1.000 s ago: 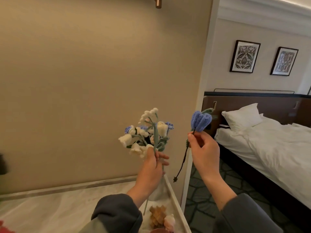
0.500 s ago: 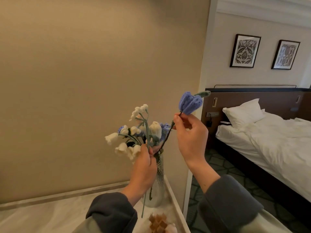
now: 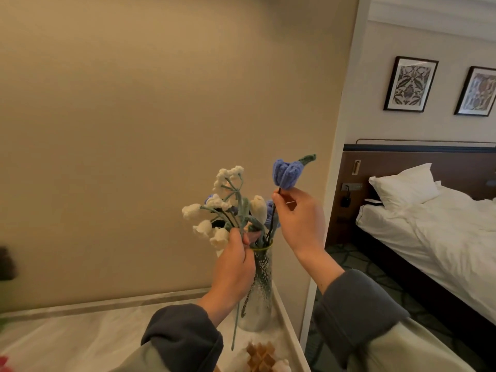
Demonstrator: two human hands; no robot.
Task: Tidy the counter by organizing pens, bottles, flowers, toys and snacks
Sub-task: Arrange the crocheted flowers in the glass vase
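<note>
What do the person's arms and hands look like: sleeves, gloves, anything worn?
Left hand and right hand are bare, with no gloves or watch visible. Left sleeve and right sleeve are dark grey, bunched at the cuffs. A paler grey-green layer shows further up.

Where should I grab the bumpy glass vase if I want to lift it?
Probably the glass vase is best held round its wider lower body, coming from the right. It stands upright near the counter edge; its narrow neck is full of stems, and the left hand, gripping the white crochet flowers, covers its left side.
</note>
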